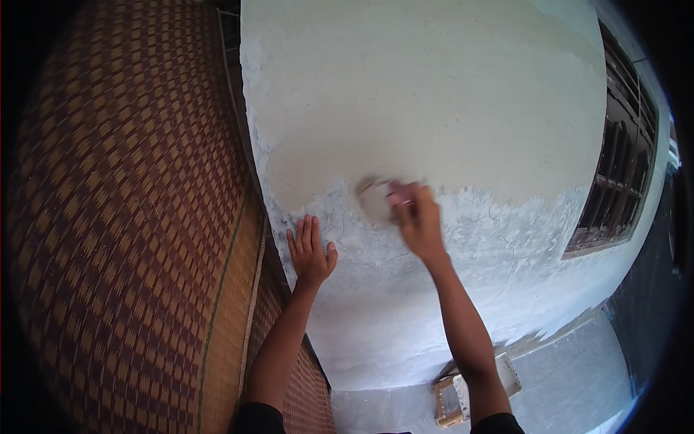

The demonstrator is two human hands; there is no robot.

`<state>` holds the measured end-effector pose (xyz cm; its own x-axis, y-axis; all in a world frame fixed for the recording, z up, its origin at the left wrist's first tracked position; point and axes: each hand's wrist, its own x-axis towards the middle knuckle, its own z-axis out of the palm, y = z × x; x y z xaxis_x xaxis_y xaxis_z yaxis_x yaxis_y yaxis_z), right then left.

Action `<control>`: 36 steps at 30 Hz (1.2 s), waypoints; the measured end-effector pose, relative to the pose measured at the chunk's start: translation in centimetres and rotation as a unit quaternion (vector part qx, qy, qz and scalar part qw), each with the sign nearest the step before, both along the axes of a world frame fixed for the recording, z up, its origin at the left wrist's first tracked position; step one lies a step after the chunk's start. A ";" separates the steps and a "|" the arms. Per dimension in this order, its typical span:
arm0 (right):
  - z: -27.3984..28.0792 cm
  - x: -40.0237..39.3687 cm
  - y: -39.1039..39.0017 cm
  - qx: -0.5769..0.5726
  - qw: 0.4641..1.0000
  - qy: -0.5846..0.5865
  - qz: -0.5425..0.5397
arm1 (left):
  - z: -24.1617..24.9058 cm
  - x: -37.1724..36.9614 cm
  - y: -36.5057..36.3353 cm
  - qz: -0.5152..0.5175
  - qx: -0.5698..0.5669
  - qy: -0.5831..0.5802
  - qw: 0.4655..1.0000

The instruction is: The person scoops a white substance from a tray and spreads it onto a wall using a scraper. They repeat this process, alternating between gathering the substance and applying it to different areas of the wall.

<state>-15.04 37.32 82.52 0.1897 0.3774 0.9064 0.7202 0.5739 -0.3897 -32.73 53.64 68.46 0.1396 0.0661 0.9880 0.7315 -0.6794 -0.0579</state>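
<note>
The left hand (311,253) lies with fingers spread flat against the wall (434,108), near its left edge and gripping nothing, probably to brace the body. The right hand (421,224) grasps a blurred tool (395,195) at the wall's middle, where paint meets the bare patch, seemingly so the tool bears on that border; its exact kind I cannot tell.
</note>
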 end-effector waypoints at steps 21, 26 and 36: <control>-2.5 0.9 1.0 -0.043 0.990 -0.083 -0.102 | -0.3 -0.1 -0.2 -0.003 0.003 0.002 1.000; -1.0 2.6 -0.1 0.029 0.990 0.119 -0.065 | -0.3 0.3 0.0 0.000 0.004 -0.003 1.000; -0.5 1.7 -0.2 -0.017 0.985 0.169 0.037 | -0.1 0.4 0.0 0.001 0.006 0.006 1.000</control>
<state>-13.35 37.09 82.04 0.4492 0.4310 0.7826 0.5031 0.6018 -0.6202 -32.32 53.62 68.31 0.1519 0.0543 0.9869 0.7325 -0.6766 -0.0755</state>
